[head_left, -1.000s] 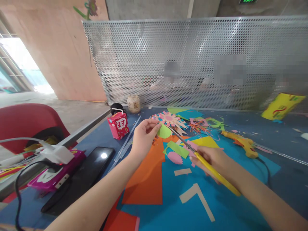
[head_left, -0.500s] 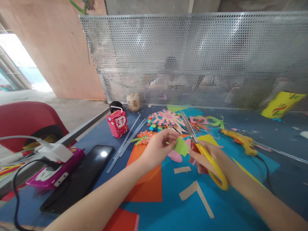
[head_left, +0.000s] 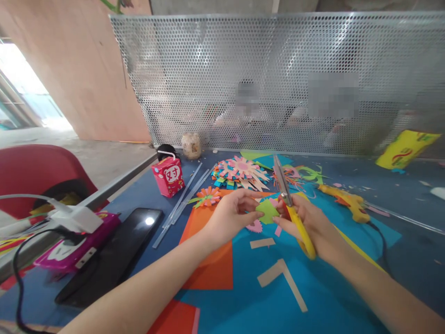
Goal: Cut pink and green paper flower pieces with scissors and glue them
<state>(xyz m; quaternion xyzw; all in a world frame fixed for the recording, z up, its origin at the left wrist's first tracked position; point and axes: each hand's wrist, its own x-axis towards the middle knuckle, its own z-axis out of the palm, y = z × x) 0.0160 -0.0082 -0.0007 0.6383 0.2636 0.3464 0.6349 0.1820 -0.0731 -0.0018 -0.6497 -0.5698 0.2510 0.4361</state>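
A small piece of light green paper (head_left: 267,212) is pinched at its left side between the thumb and fingers of my left hand (head_left: 238,211). My right hand (head_left: 308,221) grips yellow-handled scissors (head_left: 301,232), their blades pointing up and away from me; its fingertips also touch the green paper's right edge. Beneath the hands lie a pink scalloped paper piece (head_left: 255,226) and blue paper sheets (head_left: 250,269). Beyond them sits a pile of layered paper flowers (head_left: 239,171). An orange paper flower (head_left: 207,197) with green strips rests left of my left hand.
Left are a pink drink carton (head_left: 168,176), clear glue sticks (head_left: 181,204), a black phone (head_left: 114,255) and a purple power strip (head_left: 78,246). A yellow glue gun (head_left: 346,204) lies right, its cord trailing forward. A perforated metal screen (head_left: 215,69) bounds the back.
The green paper has shifted slightly right between my hands. The scissors have turned more upright in my right hand, and their handles have moved left.
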